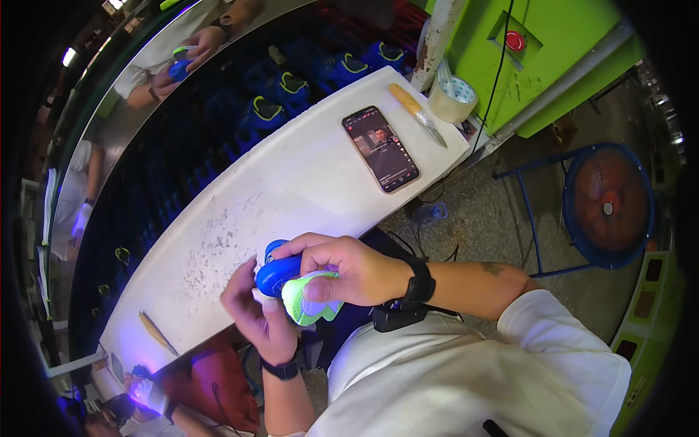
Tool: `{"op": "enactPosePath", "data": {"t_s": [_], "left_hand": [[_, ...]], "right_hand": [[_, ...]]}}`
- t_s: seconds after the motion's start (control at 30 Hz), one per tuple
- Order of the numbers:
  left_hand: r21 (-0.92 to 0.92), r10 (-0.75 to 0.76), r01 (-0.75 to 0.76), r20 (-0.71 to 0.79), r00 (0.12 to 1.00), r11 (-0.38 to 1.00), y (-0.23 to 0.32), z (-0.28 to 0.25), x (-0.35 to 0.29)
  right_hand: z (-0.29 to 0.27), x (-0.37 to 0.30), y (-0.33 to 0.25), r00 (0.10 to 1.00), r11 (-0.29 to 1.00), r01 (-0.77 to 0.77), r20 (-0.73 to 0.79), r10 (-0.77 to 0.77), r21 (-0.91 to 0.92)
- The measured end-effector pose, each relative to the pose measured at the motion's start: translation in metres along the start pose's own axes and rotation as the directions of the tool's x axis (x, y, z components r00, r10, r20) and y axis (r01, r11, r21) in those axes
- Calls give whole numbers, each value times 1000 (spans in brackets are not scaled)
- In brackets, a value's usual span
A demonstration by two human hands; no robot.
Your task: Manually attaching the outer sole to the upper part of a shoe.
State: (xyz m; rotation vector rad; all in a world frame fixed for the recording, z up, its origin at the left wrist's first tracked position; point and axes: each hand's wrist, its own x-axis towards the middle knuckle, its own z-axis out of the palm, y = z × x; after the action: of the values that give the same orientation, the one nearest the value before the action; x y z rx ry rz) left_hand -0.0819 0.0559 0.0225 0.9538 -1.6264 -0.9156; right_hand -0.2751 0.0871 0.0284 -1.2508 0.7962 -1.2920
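Note:
A small shoe, glossy blue point(277, 275) with a light green sole-like part point(309, 300), is held between my two hands above the near edge of the white table. My right hand point(349, 271) grips it from the right, its thumb pressed on the green part and its fingers over the blue. Around the shoe's left end curve the fingers of my left hand point(256, 312), with the thumb close against it. Part of the shoe is hidden by my fingers. I wear a dark band on each wrist.
On the white table point(218, 211) lie a phone point(381, 149), a wooden-handled knife point(416, 113) and a tape roll point(453, 98). Several blue shoes point(291, 84) sit on the dark belt beyond. Co-workers' hands point(207, 44) work across it. A fan point(608, 207) stands right.

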Motion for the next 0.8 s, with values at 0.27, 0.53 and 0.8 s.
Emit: {"op": "enactPosePath", "data": {"t_s": [0.27, 0.53, 0.8], "left_hand": [[93, 223, -231, 85, 971, 969, -39, 9, 15], [362, 148, -229, 236, 960, 904, -15, 1, 22], [76, 48, -61, 158, 986, 995, 30, 0, -17]], "right_hand": [[-13, 6, -6, 991, 996, -91, 98, 90, -3], [-17, 6, -3, 996, 998, -59, 59, 60, -16], [-6, 2, -5, 999, 998, -26, 22, 27, -59]]}}
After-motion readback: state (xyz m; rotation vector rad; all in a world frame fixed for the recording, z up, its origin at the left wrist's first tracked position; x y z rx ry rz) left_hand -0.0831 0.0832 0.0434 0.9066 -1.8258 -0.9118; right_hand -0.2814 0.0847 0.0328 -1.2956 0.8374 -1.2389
